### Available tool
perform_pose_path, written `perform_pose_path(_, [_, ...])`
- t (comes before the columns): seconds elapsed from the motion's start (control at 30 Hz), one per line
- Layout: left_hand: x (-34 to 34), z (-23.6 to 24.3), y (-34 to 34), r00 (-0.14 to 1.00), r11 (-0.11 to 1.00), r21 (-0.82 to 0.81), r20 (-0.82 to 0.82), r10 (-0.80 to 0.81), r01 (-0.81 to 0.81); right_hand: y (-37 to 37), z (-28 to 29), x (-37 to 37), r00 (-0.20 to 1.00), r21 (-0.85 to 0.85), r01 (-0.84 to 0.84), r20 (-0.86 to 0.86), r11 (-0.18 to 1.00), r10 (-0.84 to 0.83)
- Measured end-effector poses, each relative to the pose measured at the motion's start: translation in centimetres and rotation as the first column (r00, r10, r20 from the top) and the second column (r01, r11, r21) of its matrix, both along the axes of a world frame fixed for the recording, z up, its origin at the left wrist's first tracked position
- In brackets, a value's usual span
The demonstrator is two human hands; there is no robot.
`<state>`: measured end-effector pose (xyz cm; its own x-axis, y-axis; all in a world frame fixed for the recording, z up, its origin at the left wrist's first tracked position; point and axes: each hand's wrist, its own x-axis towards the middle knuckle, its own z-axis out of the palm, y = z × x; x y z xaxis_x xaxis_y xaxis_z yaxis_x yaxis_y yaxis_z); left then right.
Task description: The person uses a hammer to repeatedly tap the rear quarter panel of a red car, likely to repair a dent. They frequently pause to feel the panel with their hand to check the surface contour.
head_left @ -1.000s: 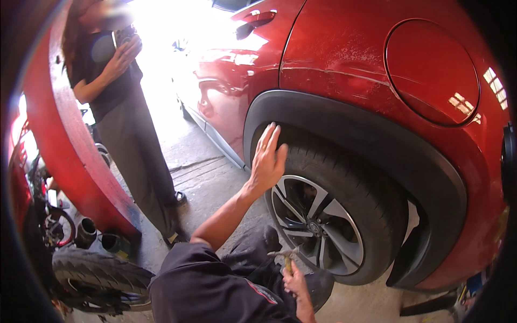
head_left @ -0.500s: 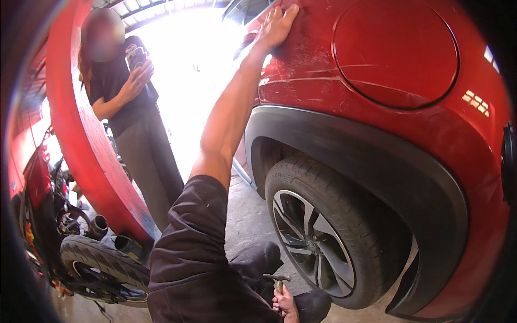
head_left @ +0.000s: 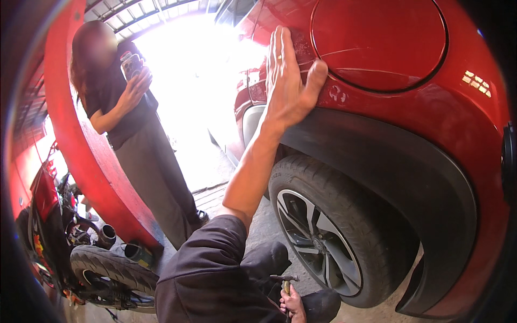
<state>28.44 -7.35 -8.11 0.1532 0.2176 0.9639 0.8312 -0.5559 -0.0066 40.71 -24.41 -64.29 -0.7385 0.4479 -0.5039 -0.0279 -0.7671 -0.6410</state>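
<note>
My left hand (head_left: 291, 86) is stretched out at the end of a raised arm, its palm toward the scratched red car panel (head_left: 371, 107). The fingers point up and lie close together, while the thumb stands apart to the right. It is beside the round fuel door (head_left: 379, 46), above the black wheel arch trim (head_left: 388, 145). Low down, near my knees, my right hand (head_left: 292, 304) is wrapped round the handle of a small hammer (head_left: 285, 278). The hammer's head points up, close to the car wheel (head_left: 320, 242).
A person (head_left: 140, 129) in dark clothes stands at the left, holding a phone (head_left: 131, 65). A red curved pillar (head_left: 81, 134) rises beside them. At the lower left is a parked motorcycle with its tyre (head_left: 113, 269) near me. Bright daylight fills the opening behind.
My left hand has moved down and right over the panel, from its upper edge toward the wheel arch. The view has shifted slightly. My right hand keeps the hammer low.
</note>
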Motion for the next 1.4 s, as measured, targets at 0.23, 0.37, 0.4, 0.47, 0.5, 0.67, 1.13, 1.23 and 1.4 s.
perform_pose_path(0.23, [1.2,-5.5,-1.7,0.996,0.995,-0.079,-0.077,0.048,-0.054,-0.1,0.6,-0.1,0.999,0.004,0.037,0.007,0.999,-0.037])
perform_pose_path(0.37, [0.8,-8.8,-2.5,0.989,0.992,-0.091,-0.13,0.071,-0.083,-0.2,0.7,0.0,0.999,-0.004,0.034,0.008,0.999,-0.034])
perform_pose_path(0.4, [0.7,-9.6,-2.6,0.988,0.991,-0.101,-0.138,0.068,-0.082,0.0,0.6,0.1,0.999,-0.009,0.044,-0.003,0.999,-0.044])
perform_pose_path(0.47, [0.2,-10.4,-2.4,0.984,0.993,-0.09,-0.168,0.065,-0.081,0.1,0.5,-0.1,0.998,-0.016,0.057,-0.019,0.998,-0.057])
perform_pose_path(0.5, [-0.7,-10.8,-2.3,0.98,0.992,-0.095,-0.192,0.06,-0.08,0.2,0.3,0.0,0.998,-0.02,0.058,-0.021,0.998,-0.058])
perform_pose_path(0.67, [-10.5,-8.0,3.2,0.985,0.986,-0.03,0.029,0.167,-0.166,0.1,0.0,0.2,0.998,-0.013,0.062,-0.03,0.998,-0.062])
perform_pose_path(1.13, [-6.4,-10.0,1.4,0.912,0.963,-0.246,0.36,0.197,-0.111,-0.2,-0.1,-0.6,0.997,-0.04,0.07,0.015,0.997,-0.07])
perform_pose_path(1.23, [-5.9,-10.8,-0.1,0.933,0.936,-0.323,0.275,0.231,-0.136,-0.2,-0.6,-1.0,0.995,-0.038,0.095,0.006,0.995,-0.095])
perform_pose_path(1.4, [-5.9,-11.7,-1.3,0.941,0.936,-0.325,0.252,0.226,-0.138,0.4,-2.5,-0.7,1.0,0.069,0.029,0.01,0.997,-0.03])
